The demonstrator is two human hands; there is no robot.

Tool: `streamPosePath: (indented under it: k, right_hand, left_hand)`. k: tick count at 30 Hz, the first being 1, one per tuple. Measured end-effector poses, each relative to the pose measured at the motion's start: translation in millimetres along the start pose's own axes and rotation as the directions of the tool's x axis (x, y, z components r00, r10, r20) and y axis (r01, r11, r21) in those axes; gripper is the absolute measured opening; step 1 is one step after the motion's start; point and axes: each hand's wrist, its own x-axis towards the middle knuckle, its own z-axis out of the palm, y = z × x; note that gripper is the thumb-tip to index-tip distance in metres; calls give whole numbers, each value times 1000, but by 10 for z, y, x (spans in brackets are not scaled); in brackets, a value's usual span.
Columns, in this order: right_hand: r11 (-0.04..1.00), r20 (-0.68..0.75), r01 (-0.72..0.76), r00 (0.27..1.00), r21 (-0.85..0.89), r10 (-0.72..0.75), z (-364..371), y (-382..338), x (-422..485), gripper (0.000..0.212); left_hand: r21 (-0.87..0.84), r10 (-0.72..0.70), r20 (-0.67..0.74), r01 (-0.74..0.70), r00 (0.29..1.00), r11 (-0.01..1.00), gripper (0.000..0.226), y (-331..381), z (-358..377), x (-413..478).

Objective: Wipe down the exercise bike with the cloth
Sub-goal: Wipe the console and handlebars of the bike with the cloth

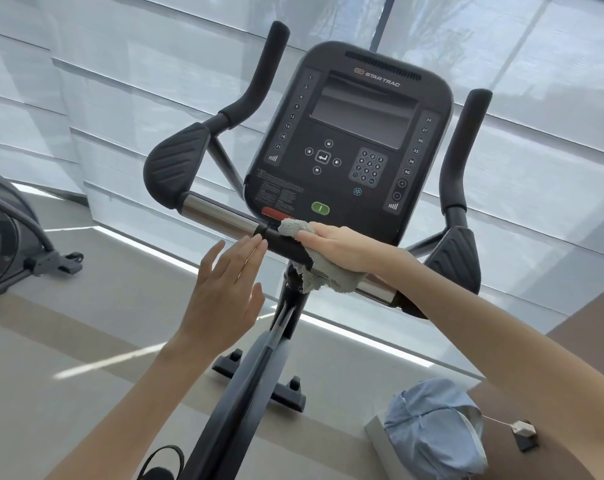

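Observation:
The black exercise bike stands in front of me, its console (349,140) tilted toward me with a dark screen, keypad and green button. Below the console runs the handlebar crossbar (221,216), chrome with a black middle section. My right hand (338,247) presses a grey cloth (328,275) onto the black middle of the bar, just under the console. The cloth drapes over the bar and hangs down in front. My left hand (224,289) is open with fingers spread, its fingertips touching the bar left of the cloth.
Two black grips rise at the left (262,74) and right (463,157) of the console, with ribbed elbow pads (176,161) below them. Another machine (13,244) stands at far left. A light blue fabric bundle (435,427) lies on a ledge at lower right. Window blinds fill the background.

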Motion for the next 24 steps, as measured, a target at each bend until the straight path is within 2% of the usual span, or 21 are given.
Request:
streamPosePath:
  k: [2,5,7,9,11,12,14,16,19,22,24]
  right_hand:
    - [999,-7,-34,999,-29,34,-34,103,-161,50]
    - [991,-57,-70,996,-110,64,-64,272,-498,41]
    - [965,-98,-42,995,-259,17,-50,347,-687,36]
    - [917,-124,47,987,-395,-104,-21,370,-841,33]
    - [854,-73,174,968,-491,-239,-18,396,-967,47]
    - [820,-8,215,966,-531,-258,-43,422,-1014,59]
    - [802,136,235,972,-550,-192,-144,465,-1061,82]
    - [822,210,225,969,-524,-131,-226,479,-1032,98]
    - [772,117,184,983,-609,-141,-161,439,-914,104]
    - [643,-50,127,967,-755,-251,-1,424,-813,93]
    - [630,-107,111,949,-768,-298,69,397,-721,86]
  left_hand:
    - [29,7,37,-8,999,1000,56,37,17,49]
    - [54,1,69,-5,998,999,56,82,52,85]
    - [53,-7,77,3,997,999,57,88,69,88]
    - [52,-1,73,-2,997,999,57,73,83,88]
    - [54,13,71,-16,997,998,57,49,91,82]
    - [51,18,67,-21,998,998,57,37,94,81]
    - [44,28,53,-31,998,999,56,18,104,85]
    - [31,36,40,-37,999,999,56,8,117,86]
    - [14,40,29,-41,999,999,57,0,121,83]
    - [1,46,21,-46,999,999,56,1,115,92]
    - [-12,47,17,-46,999,999,56,2,116,100]
